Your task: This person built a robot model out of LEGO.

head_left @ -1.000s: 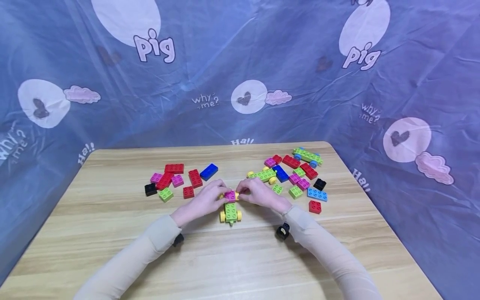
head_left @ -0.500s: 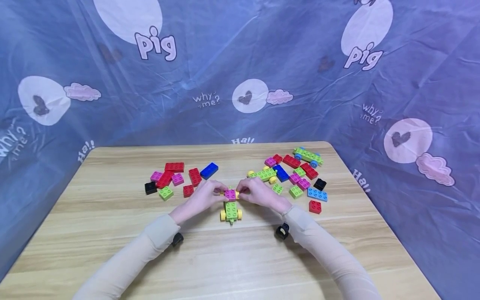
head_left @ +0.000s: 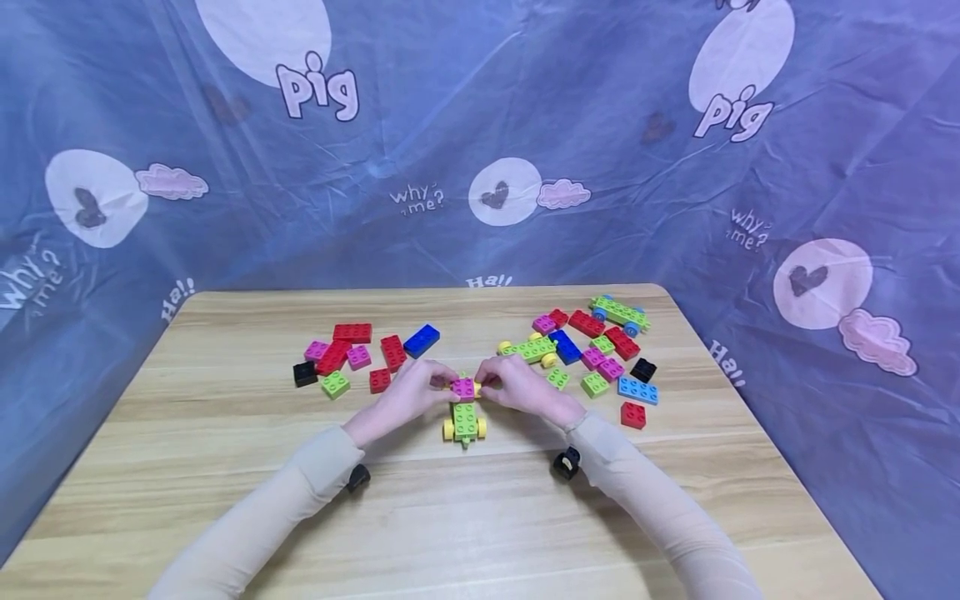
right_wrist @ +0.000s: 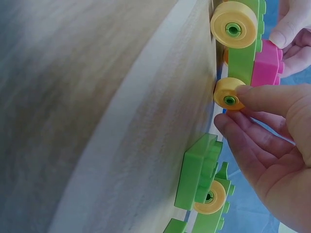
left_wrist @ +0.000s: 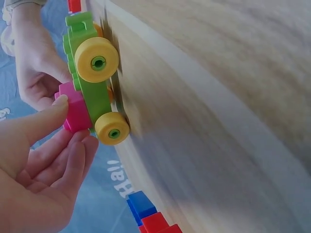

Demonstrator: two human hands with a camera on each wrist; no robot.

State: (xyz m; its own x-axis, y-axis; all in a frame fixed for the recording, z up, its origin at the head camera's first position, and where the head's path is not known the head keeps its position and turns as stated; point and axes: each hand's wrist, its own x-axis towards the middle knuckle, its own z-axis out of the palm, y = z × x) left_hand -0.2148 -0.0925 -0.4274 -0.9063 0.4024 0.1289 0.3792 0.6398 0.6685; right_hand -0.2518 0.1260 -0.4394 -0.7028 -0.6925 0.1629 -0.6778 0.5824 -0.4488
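A lime-green wheeled base (head_left: 465,422) with yellow wheels stands on the table in front of me, lengthwise to my body. On the studs of its far half sits a magenta brick (head_left: 463,389). My left hand (head_left: 412,388) pinches this brick between thumb and fingers, as the left wrist view shows. From the other side, my right hand (head_left: 522,388) holds the base at its far right yellow wheel (right_wrist: 226,94), thumb on the wheel and fingers bent beyond it. The near half of the base has bare studs. My hands partly cover the far wheels.
To the left lie loose red, magenta, black and green bricks, with a blue brick (head_left: 422,341) at their right. At the right are more bricks, a second yellow-wheeled base (head_left: 529,350) close beyond my right hand, and a blue-wheeled base (head_left: 619,312) near the back edge.
The magenta brick and both hands keep almost the same place on the base. The whole head view has shifted slightly.
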